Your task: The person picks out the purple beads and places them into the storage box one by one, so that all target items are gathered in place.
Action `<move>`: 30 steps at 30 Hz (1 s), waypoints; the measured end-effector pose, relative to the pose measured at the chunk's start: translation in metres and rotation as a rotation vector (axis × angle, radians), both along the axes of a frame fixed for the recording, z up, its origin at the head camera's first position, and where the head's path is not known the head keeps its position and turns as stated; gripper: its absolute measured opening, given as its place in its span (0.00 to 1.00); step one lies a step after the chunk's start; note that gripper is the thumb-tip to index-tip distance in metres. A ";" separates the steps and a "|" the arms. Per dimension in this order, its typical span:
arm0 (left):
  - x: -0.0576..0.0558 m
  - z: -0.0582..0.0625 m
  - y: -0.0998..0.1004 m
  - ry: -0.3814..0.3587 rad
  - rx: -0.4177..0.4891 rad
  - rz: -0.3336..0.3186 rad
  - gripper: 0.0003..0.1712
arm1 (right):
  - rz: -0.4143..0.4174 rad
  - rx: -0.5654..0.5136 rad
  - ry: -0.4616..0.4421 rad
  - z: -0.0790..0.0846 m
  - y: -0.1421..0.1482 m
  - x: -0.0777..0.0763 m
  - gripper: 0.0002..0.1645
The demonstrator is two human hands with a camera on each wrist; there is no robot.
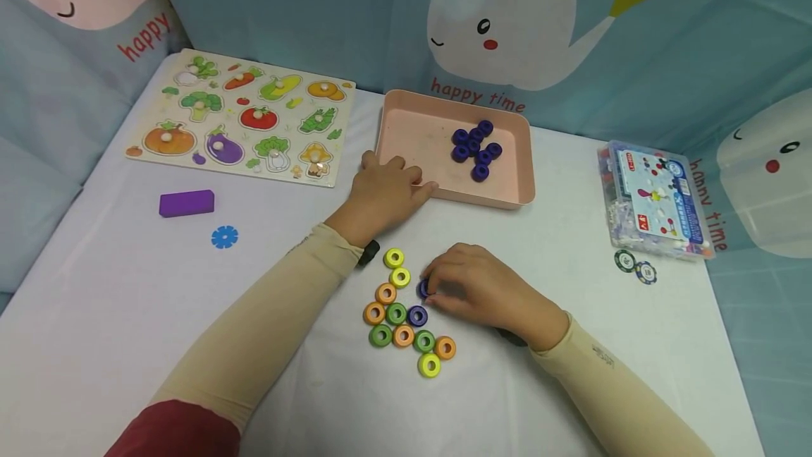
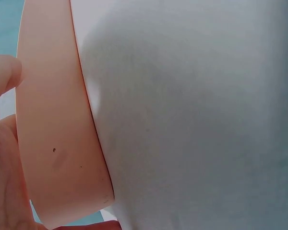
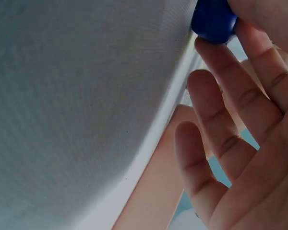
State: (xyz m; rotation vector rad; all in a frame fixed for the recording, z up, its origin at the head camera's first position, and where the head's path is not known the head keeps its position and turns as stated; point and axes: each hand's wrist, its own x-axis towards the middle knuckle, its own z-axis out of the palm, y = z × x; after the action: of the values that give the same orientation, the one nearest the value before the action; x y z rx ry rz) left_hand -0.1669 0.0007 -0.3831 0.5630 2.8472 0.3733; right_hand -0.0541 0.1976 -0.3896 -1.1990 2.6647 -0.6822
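My left hand (image 1: 383, 192) is at the near left corner of a shallow pink tray (image 1: 444, 195), fingers bent over its rim and thumb by the front wall. The left wrist view shows the tray wall (image 2: 62, 124) close up between finger and thumb. Between thumb and fingertips, my right hand (image 1: 478, 288) pinches a dark blue ring (image 3: 213, 21), partly hidden in the head view. Left of it lies a joined pattern of yellow, orange and green rings, with a blue ring (image 1: 416, 316) at its right side. Several blue rings (image 1: 474, 145) sit inside the tray.
A vegetable peg puzzle board (image 1: 237, 115) lies at the back left. Nearer are a purple block (image 1: 187, 203) and a blue notched disc (image 1: 225, 237). At the right stand a clear plastic box (image 1: 660, 199) and two chips (image 1: 646, 273). Curtains border the table.
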 end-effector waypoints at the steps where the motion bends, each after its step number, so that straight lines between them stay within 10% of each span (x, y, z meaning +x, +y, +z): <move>1: 0.000 0.000 0.000 -0.001 0.001 0.002 0.34 | -0.009 -0.010 -0.005 0.001 0.001 -0.002 0.06; 16: 0.000 0.001 0.000 0.005 0.010 -0.006 0.34 | -0.645 -0.013 0.153 0.022 0.059 -0.084 0.10; 30: 0.000 0.002 0.000 -0.008 0.002 -0.004 0.34 | -0.723 0.083 -0.045 0.009 0.048 -0.126 0.13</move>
State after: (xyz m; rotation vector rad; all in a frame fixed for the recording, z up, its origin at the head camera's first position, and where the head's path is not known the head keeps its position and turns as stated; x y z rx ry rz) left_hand -0.1671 0.0005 -0.3814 0.5668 2.8380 0.3761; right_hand -0.1803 0.2457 -0.3809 -0.1595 3.0260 -0.6497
